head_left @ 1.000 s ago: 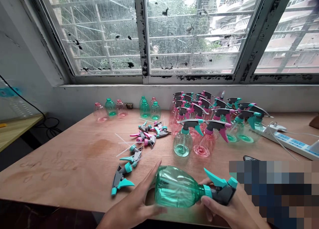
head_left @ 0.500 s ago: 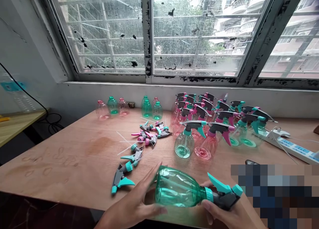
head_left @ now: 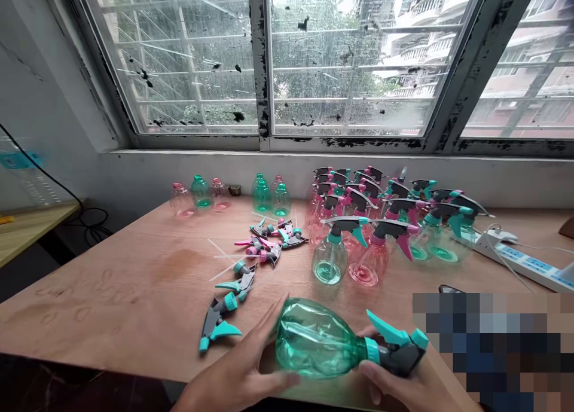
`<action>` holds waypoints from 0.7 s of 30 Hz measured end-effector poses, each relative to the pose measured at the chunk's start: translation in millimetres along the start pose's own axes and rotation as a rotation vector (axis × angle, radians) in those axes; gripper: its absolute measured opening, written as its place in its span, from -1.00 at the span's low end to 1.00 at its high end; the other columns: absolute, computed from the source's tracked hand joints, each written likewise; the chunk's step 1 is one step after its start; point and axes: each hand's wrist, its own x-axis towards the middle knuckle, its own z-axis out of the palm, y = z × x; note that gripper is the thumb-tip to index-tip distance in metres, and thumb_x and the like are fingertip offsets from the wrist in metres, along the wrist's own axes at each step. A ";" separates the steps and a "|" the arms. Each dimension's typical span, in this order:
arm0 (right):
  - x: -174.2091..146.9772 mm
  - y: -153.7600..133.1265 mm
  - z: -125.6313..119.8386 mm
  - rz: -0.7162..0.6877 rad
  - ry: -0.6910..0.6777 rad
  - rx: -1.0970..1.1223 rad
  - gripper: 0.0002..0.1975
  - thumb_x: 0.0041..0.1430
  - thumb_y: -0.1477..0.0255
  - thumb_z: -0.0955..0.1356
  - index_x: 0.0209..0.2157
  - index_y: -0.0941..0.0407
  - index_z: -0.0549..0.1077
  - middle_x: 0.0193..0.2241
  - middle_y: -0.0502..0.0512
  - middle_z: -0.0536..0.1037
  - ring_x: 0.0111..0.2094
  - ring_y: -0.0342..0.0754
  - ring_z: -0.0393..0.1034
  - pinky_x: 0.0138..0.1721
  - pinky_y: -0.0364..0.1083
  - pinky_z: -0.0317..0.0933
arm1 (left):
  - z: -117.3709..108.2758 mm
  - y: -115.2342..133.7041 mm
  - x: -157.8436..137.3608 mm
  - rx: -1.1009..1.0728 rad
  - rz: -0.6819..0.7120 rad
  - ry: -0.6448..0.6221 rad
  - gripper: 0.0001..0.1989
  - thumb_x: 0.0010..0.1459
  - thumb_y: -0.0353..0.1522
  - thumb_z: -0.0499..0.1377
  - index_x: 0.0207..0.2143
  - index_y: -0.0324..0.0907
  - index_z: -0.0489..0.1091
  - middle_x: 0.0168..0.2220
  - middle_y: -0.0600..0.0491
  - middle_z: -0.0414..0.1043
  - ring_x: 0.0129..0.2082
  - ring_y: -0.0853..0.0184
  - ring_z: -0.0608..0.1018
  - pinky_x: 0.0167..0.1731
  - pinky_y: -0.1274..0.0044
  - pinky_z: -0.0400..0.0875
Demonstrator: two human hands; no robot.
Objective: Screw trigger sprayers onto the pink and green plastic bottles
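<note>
A green spray bottle [head_left: 316,340] lies on its side in the air just above the table's front edge, its teal-and-grey spray head pointing right. My left hand [head_left: 242,367] cups the bottle's base, thumb below and fingers along the far side. At the neck, my right hand [head_left: 399,385] closes around the teal collar and the grey part behind it; some fingers are hidden behind the bottle. Left of my left hand lies a loose teal-and-grey spray head [head_left: 217,322], with another spray head [head_left: 242,279] just beyond it.
A pile of pink and teal spray heads [head_left: 269,244] lies mid-table. Open green and pink bottles [head_left: 262,194] stand by the wall. Several assembled spray bottles [head_left: 329,262] crowd the right side, near a power strip [head_left: 520,259] and a phone [head_left: 449,289].
The bottle has turned slightly about its length and its spray head sits a little further left. Both hands stay on it. The whole view has shifted slightly.
</note>
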 end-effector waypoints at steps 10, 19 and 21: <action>-0.3 2.4 4.1 -0.024 0.056 -0.010 -0.45 -0.01 -0.03 0.52 -0.17 0.13 0.54 -0.69 -0.03 0.53 -0.64 -0.07 0.36 -0.55 -0.10 0.25 | 2.4 -3.3 0.8 -0.147 0.053 -0.010 0.12 0.17 -0.10 0.33 0.45 0.05 -0.45 0.51 0.00 -0.33 0.46 0.02 0.00 0.40 0.19 -0.06; -0.8 -11.8 10.2 -0.061 0.087 0.048 -0.48 -0.01 -0.02 0.53 -0.22 0.11 0.52 -0.69 -0.09 0.47 -0.66 -0.10 0.37 -0.59 -0.13 0.30 | 0.3 3.5 1.0 0.052 0.050 0.028 -0.10 0.30 -0.16 0.21 0.45 0.12 -0.34 0.51 0.13 -0.29 0.48 0.12 -0.11 0.42 0.30 -0.13; -0.7 -8.8 9.4 -0.055 0.085 0.042 -0.47 0.00 -0.02 0.53 -0.21 0.12 0.52 -0.69 -0.08 0.48 -0.66 -0.10 0.36 -0.59 -0.13 0.28 | 0.2 1.9 1.4 0.011 0.050 0.023 -0.05 0.26 -0.16 0.26 0.45 0.14 -0.34 0.51 0.14 -0.30 0.48 0.14 -0.11 0.43 0.32 -0.16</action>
